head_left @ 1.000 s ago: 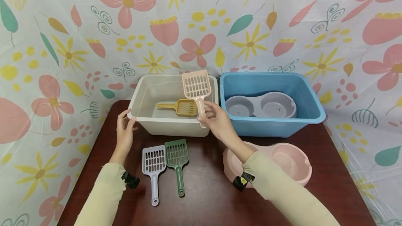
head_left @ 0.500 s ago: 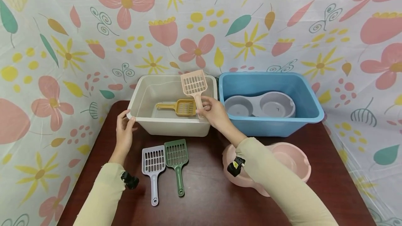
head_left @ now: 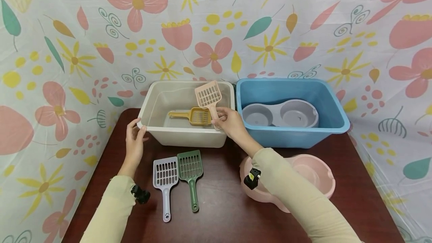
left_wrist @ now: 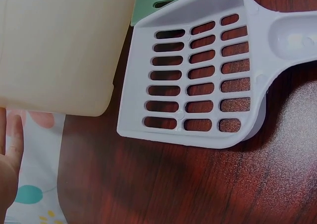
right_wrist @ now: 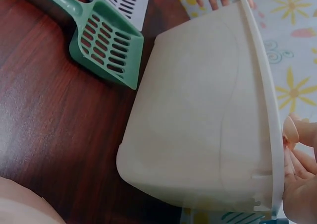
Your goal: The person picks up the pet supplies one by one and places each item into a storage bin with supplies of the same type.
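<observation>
My right hand (head_left: 231,122) pinches the handle of a peach litter scoop (head_left: 208,95), its slotted head up and tilted left over the beige litter box (head_left: 185,130). Inside that box lies a yellow litter scoop (head_left: 199,116). At the box's front left corner, my left hand (head_left: 134,138) holds the rim between thumb and fingers. A lavender litter scoop (head_left: 165,173) and a green litter scoop (head_left: 191,166) lie side by side on the table before the box. In the right wrist view my right hand (right_wrist: 299,169) is at the rim; the peach scoop is hidden there.
A blue litter box (head_left: 276,137) stands right of the beige one, with a grey double pet bowl (head_left: 276,112) inside. A pink double pet bowl (head_left: 314,175) sits in front of it, partly under my right sleeve. A floral curtain (head_left: 216,25) backs the dark wooden table (head_left: 219,205).
My right hand has lowered the peach scoop slightly and shifted a little left, and its handle has tilted. The left hand has stayed at the beige box's corner.
</observation>
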### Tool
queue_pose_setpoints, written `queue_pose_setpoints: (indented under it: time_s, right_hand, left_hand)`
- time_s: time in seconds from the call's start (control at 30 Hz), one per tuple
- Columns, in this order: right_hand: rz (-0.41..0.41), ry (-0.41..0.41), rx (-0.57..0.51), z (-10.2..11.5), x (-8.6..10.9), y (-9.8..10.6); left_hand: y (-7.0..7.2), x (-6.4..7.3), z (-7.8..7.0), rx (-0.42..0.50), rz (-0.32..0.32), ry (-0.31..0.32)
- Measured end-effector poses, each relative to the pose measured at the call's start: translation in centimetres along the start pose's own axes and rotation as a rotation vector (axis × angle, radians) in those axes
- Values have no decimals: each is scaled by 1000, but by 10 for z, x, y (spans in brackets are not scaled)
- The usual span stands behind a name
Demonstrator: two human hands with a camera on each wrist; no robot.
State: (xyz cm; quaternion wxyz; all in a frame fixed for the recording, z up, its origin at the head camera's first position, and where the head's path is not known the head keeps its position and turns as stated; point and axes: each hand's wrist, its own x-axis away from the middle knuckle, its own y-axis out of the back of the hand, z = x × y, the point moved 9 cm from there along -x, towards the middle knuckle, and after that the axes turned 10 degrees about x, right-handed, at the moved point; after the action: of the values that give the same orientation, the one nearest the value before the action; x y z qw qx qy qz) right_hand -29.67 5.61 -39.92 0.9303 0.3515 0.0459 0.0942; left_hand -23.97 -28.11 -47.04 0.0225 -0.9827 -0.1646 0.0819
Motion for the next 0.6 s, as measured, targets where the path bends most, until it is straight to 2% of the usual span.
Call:
queue_pose_setpoints:
  time_s: [0.6]
  right_hand:
    - [-81, 7, -64, -2, 4, 5]
  left_hand:
    - [0, -1, 1, -9, 5, -4]
